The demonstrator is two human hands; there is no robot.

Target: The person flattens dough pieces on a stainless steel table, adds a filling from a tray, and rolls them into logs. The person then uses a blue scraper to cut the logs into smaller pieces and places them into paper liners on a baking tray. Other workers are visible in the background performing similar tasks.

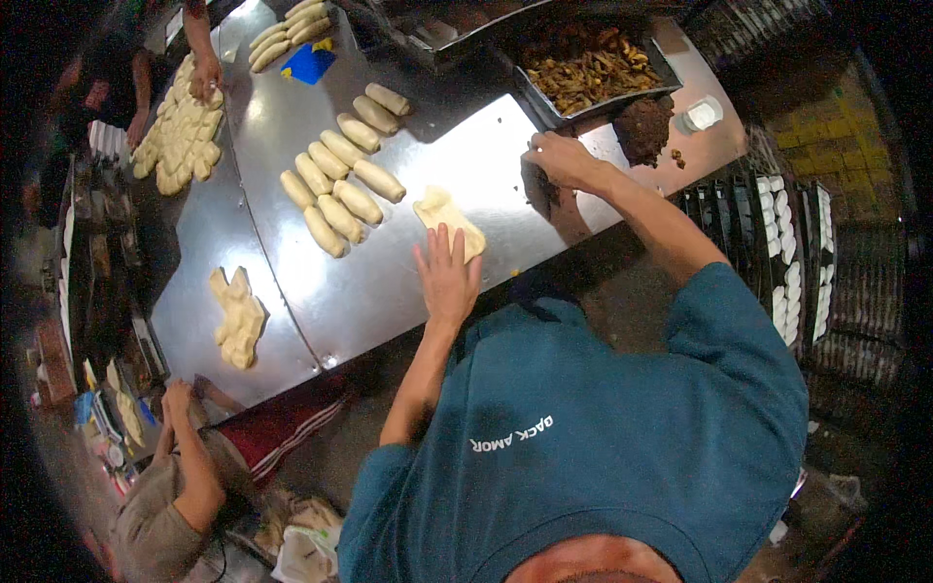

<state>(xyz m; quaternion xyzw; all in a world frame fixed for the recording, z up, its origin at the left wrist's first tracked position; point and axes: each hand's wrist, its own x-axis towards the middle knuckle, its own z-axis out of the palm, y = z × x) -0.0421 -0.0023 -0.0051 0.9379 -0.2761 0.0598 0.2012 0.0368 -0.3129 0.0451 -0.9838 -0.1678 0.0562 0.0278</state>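
Left hand (449, 282): fingers conceal part of the dough piece (442, 209) near the table's (374, 282) near edge. Right hand (564, 160): contents of its grip, if any, indistinct. At the far edge: dark tray (442, 37), cropped by the picture's top.

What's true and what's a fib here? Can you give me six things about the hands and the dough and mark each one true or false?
1. The left hand touches the flat piece of dough. True.
2. The flat piece of dough is on the floor. False: it lies on the metal table.
3. The right hand is nearer than the left hand to the tray of brown filling. True.
4. The right hand is squashing the flat piece of dough. False: it is apart from it.
5. The dough rolls lie left of the flat piece of dough. True.
6. The dough rolls are bright green. False: they are pale cream.
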